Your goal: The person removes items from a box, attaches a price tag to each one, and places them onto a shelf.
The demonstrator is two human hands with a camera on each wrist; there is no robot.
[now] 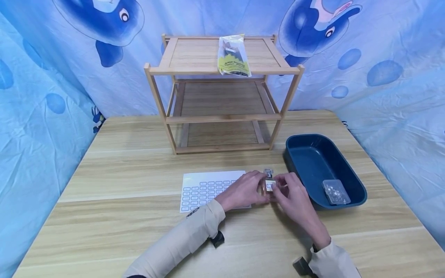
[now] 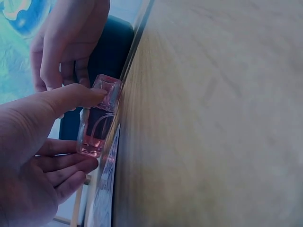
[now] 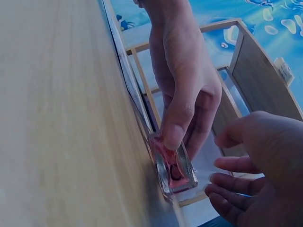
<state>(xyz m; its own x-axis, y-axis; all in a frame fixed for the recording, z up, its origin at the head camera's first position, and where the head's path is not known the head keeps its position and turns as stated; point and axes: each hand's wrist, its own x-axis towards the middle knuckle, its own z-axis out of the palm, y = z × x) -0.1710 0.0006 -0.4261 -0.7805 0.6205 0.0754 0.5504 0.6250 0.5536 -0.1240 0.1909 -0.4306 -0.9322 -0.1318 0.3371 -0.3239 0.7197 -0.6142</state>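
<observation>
A small clear glass perfume bottle with a faceted cap and a white label stands at the right end of a printed sheet. My left hand holds the bottle; in the right wrist view its thumb presses the pink-tinted glass. Close by on the other side is my right hand, its thumb overlapping the label in the head view. Seen from the right wrist, the fingers of that hand are loosely bent and apart from the glass. Small rounded boxes in rows cover the sheet.
A dark blue basin sits to the right, with a clear plastic box of small pieces inside. Behind stands a three-tier wooden rack, a yellow and clear packet on its top shelf. A blue patterned curtain surrounds the table.
</observation>
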